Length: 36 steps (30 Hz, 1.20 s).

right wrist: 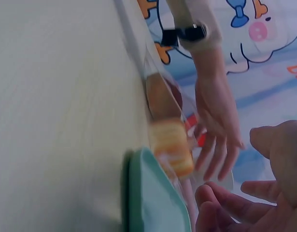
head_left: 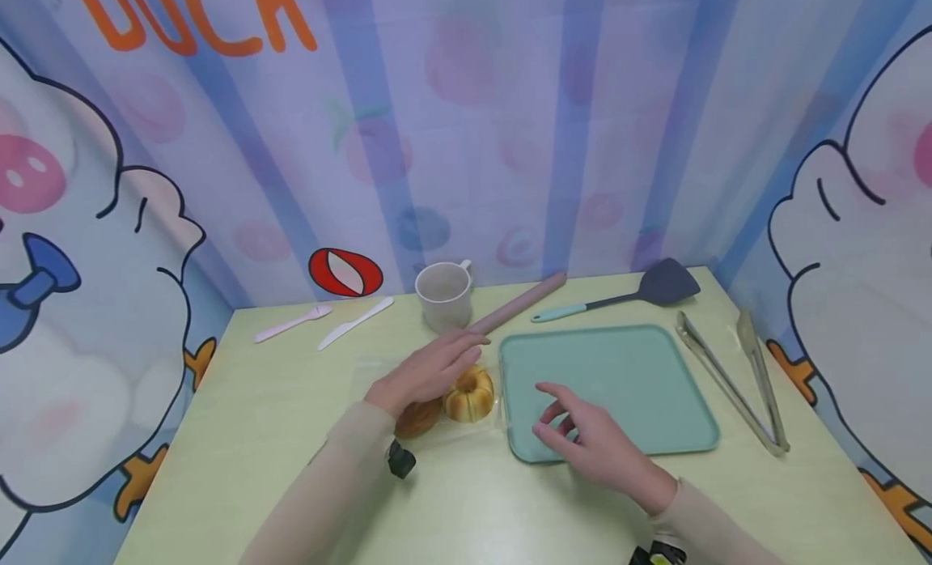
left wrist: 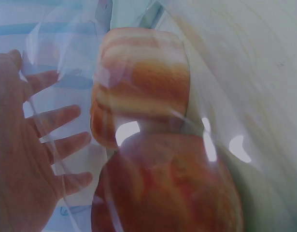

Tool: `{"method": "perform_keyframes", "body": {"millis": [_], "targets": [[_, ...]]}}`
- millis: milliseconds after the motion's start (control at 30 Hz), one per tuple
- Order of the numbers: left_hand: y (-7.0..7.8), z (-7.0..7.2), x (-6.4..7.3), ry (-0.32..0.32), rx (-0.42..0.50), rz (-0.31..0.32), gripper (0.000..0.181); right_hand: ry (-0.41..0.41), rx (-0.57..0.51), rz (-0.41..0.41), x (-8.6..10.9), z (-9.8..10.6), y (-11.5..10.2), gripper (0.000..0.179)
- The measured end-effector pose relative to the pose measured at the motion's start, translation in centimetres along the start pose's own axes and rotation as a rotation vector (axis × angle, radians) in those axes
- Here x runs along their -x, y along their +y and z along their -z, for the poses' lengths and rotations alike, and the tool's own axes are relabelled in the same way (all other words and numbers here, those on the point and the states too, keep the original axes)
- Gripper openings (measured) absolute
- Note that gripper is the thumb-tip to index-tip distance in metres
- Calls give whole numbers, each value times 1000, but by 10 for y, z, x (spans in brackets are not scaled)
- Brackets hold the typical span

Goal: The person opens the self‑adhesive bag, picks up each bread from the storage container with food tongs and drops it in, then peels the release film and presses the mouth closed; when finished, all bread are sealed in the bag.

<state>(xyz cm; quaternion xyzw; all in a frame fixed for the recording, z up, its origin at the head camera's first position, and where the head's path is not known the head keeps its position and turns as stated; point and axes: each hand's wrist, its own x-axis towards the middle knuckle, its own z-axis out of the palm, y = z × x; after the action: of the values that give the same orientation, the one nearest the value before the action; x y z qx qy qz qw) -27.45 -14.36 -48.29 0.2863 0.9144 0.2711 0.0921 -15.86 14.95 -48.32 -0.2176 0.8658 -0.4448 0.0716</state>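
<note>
My left hand is stretched over two bread pieces, its fingers straight and spread in the left wrist view. One piece is a ridged golden ring-shaped bun; beside it lies a round brown bun, partly hidden by the hand. Clear plastic film covers both buns. Whether the left hand touches the film, I cannot tell. My right hand hovers over the left front part of the green tray, its fingers loosely bent and nothing between them.
Behind the left hand stand a white mug and a pink rolling pin. A pink fork and white knife lie at back left. Beyond the tray is a spatula; metal tongs lie at right.
</note>
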Motion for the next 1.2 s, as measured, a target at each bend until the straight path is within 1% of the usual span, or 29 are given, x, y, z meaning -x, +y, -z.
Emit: {"method": "perform_keyframes", "body": {"millis": [100, 167, 300, 367, 433, 533, 633, 767, 833, 933, 1033, 1200], "targets": [[3, -2, -8, -53, -14, 6, 52, -61, -39, -4, -1, -13, -5, 61], [4, -3, -13, -77, -27, -3, 53, -97, -61, -8, -1, -20, -8, 66], [6, -5, -21, -102, -57, -31, 53, -151, -133, -12, -1, -32, -15, 77], [6, -7, -24, -104, -69, -46, 53, -181, -196, -21, -1, -37, -18, 79], [6, -8, -27, -107, -88, -57, 54, -215, -263, -41, -2, -41, -20, 80], [6, -9, -30, -108, -91, -57, 56, -256, -352, -95, -5, -47, -20, 82], [7, -9, -31, -106, -83, -49, 56, -272, -426, -166, -10, -54, -17, 85], [8, -8, -31, -103, -56, -44, 58, -247, -511, -247, -14, -64, -17, 82], [8, -6, -29, -99, -49, -38, 58, -219, -521, -268, -16, -69, -17, 79], [9, -3, -26, -80, -37, -31, 57, -168, -490, -267, -17, -73, -17, 71], [12, 5, -21, -36, -4, -25, 54, -108, -437, -241, -19, -73, -17, 64], [20, 27, -9, 81, 140, 31, 49, 20, -348, -196, -24, -63, -21, 52]]}}
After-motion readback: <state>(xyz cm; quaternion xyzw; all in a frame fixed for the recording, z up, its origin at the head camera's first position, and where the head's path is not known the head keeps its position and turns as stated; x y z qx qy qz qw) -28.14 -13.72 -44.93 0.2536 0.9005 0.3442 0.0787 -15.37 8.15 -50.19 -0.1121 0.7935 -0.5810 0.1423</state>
